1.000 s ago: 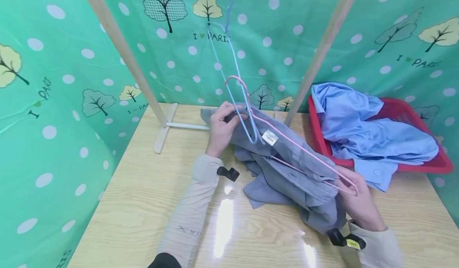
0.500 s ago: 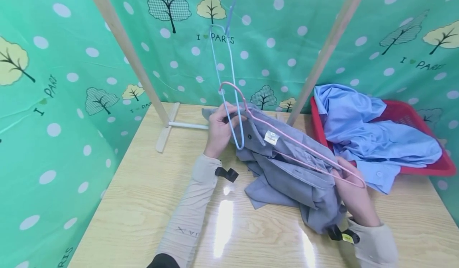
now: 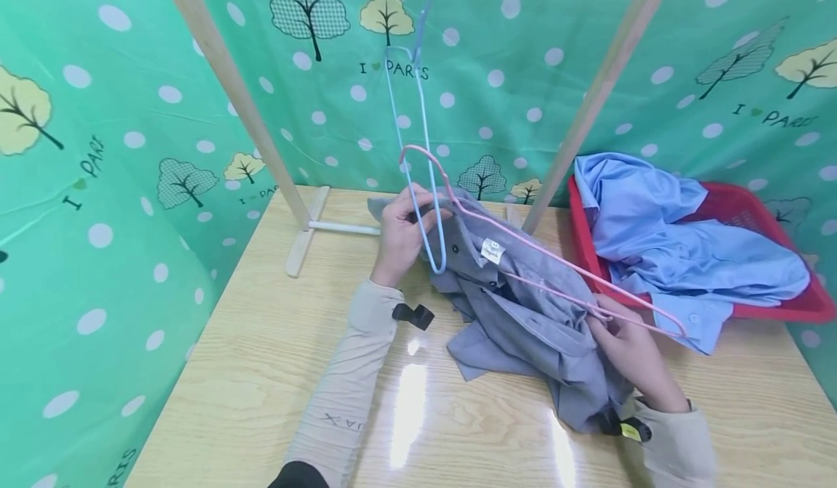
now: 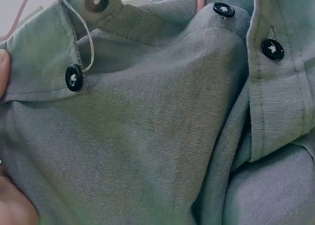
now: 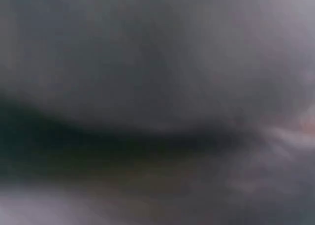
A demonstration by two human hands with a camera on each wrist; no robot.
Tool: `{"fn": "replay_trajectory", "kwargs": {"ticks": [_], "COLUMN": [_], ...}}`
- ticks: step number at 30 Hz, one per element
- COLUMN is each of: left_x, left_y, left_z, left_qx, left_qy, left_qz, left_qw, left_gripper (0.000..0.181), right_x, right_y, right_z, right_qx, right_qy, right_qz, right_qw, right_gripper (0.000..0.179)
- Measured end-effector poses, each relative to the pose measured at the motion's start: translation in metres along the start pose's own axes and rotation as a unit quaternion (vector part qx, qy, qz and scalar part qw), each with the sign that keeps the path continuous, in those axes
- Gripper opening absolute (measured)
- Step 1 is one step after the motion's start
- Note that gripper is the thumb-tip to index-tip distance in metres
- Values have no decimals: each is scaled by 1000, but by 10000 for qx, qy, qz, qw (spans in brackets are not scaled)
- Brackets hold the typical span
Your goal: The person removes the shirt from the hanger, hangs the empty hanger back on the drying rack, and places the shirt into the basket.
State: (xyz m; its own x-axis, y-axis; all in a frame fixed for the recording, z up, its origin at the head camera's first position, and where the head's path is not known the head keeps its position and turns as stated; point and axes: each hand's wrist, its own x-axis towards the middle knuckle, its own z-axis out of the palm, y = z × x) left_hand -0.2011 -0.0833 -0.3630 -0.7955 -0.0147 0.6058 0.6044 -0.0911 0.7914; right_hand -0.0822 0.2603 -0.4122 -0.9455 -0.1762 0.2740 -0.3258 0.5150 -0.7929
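Note:
A grey button shirt lies bunched above the table. My left hand pinches its collar area at the left, beside the hanging blue hanger. A pink hanger is partly inside the shirt's neck, its hook at the upper left. My right hand holds the shirt's edge near the hanger's right end, which sticks out past the fingers. The left wrist view shows the shirt cloth with several black buttons, and parts of my left hand at the left edge. Only dark blur fills the right wrist view.
A blue hanger dangles in front of the left hand from above. Wooden rack posts stand behind the work. At the right, a red basket holds a light blue shirt that spills over its front rim. Wooden tabletop lies below.
My right hand has shifted left along the shirt, and the pink hanger's right end now protrudes farther right. The left hand keeps its pinch. The blue hanger swung slightly left.

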Motion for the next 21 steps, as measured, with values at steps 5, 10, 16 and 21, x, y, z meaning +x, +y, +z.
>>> {"fn": "replay_trajectory", "kwargs": {"ticks": [5, 10, 16, 21], "left_x": [-2, -4, -5, -7], "left_y": [-2, -2, -1, -1], "left_z": [2, 2, 3, 6], "left_qx": [160, 563, 754, 979], "left_qy": [-157, -247, -337, -426], "left_qz": [-173, -225, -232, -169], "left_qw": [9996, 9979, 9963, 9941], "left_gripper": [24, 24, 22, 22], "right_x": [-8, -14, -19, -20], "right_y": [-13, -21, -22, -41], "right_z": [-28, -50, -69, -76], "right_qx": [249, 270, 1979, 1323], "right_qy": [-734, -1348, -1727, -1881], "right_qz": [1181, 1743, 716, 549], "right_qw": [9900, 9751, 9622, 9717], "right_gripper": [43, 53, 45, 56]}}
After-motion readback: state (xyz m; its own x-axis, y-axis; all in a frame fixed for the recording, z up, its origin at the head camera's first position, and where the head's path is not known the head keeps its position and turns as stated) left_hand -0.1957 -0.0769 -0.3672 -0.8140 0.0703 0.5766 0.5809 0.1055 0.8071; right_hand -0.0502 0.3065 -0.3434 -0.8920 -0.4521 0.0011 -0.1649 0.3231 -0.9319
